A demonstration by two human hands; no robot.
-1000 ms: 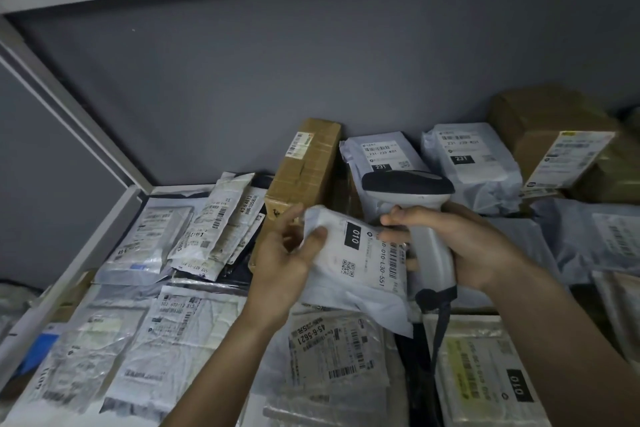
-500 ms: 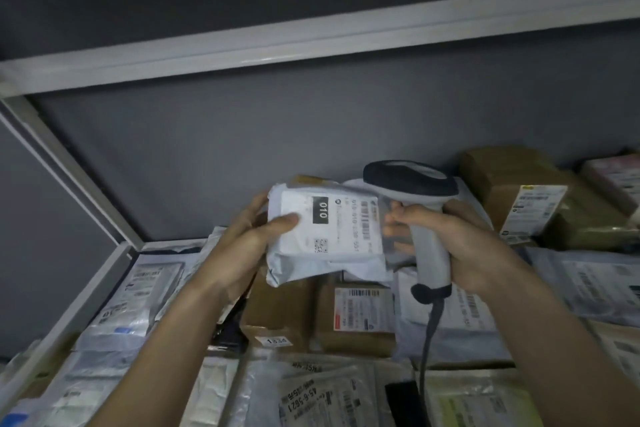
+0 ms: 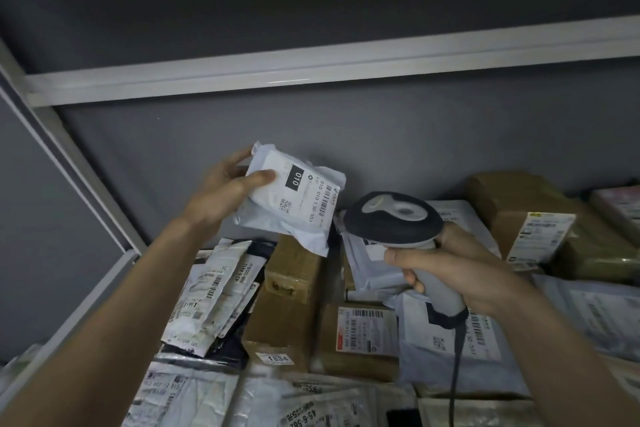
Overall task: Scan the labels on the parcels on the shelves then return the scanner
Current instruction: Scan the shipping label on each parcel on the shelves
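My left hand (image 3: 225,191) holds a small white poly-bag parcel (image 3: 294,204) raised above the shelf, thumb on its front. Its label with "010" and a barcode faces me. My right hand (image 3: 453,270) grips the grey handle of a barcode scanner (image 3: 394,218), whose dark head sits just right of and below the parcel. The scanner's cable (image 3: 455,374) hangs down from the handle. Beneath both hands the shelf is crowded with labelled parcels.
Brown cardboard boxes (image 3: 291,295) lie in the middle and at the back right (image 3: 540,218). Flat labelled bags (image 3: 214,295) are stacked at the left and front. A white shelf beam (image 3: 311,69) runs overhead and a white upright (image 3: 69,166) slants down the left side.
My left hand lifted the white parcel off the pile and swung it up and left. My right hand let go of the parcel's edge, and the scanner head now sits beside it.
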